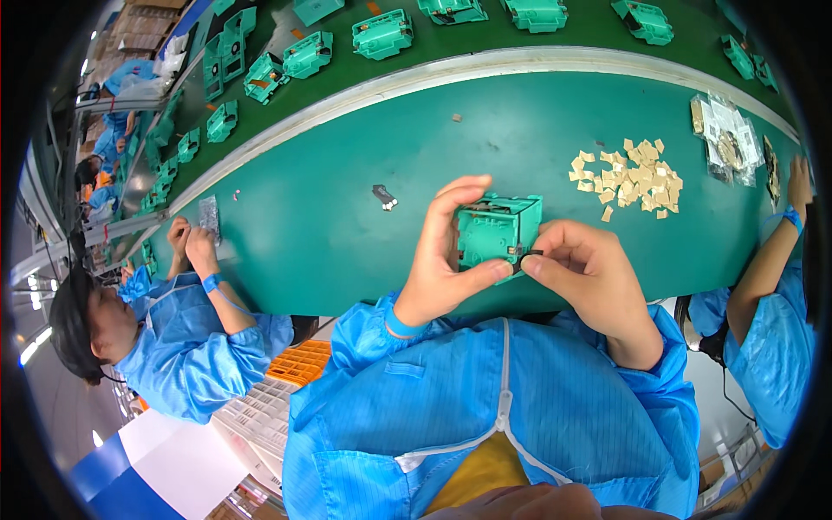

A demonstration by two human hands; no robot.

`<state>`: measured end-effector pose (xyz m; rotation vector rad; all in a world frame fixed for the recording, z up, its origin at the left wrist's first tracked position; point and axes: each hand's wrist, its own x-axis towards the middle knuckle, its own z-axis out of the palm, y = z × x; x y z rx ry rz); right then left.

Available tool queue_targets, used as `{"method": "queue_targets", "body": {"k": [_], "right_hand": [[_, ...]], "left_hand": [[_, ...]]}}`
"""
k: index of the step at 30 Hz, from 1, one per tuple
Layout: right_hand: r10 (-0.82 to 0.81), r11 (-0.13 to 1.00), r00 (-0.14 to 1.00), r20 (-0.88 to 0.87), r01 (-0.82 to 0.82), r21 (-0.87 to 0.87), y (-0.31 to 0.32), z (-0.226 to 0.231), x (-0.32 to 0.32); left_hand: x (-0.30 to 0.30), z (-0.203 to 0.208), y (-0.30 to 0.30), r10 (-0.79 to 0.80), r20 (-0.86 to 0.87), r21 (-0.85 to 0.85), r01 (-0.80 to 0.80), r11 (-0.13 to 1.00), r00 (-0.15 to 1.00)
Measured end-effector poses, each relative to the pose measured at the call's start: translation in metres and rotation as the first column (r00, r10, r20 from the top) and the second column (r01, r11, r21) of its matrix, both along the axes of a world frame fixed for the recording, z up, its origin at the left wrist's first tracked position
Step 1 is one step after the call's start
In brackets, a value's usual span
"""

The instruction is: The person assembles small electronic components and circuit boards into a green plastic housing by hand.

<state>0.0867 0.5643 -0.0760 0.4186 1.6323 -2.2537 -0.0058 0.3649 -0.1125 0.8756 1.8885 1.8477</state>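
The left hand (442, 260) is gripping a green plastic housing (497, 230) while the right hand (585, 269) is pinching a small dark clip (529, 256) against its corner; seating it probably needs firm, aligned pressure.

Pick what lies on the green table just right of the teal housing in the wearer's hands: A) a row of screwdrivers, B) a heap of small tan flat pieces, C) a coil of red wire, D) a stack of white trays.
B: a loose heap of small tan flat pieces lies on the green table, up and to the right of the teal housing that the left hand and right hand hold.
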Motion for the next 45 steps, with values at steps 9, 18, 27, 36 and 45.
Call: {"method": "queue_targets", "body": {"k": [9,18,27,36,45], "right_hand": [[-0.086,0.989,0.992,-0.089,0.096,0.110,-0.006,0.012,0.007],[-0.073,0.971,0.985,-0.156,0.106,0.213,-0.011,0.007,0.013],[-0.076,0.940,0.968,-0.240,0.150,0.307,-0.015,0.005,0.013],[-0.041,0.900,0.958,-0.285,0.159,0.406,-0.020,0.007,0.012],[-0.028,0.878,0.964,-0.265,0.151,0.454,-0.021,0.007,0.011]], "left_hand": [[0.010,0.016,-0.006,-0.053,0.451,-0.039,0.079,0.996,0.891],[0.009,0.020,-0.005,-0.131,0.497,-0.013,0.158,0.987,0.858],[0.011,0.020,-0.003,-0.122,0.534,0.012,0.137,0.990,0.837],[0.010,0.020,-0.004,-0.094,0.548,-0.040,0.137,0.990,0.831],[0.010,0.016,-0.005,-0.090,0.519,-0.088,0.158,0.984,0.850]]}}
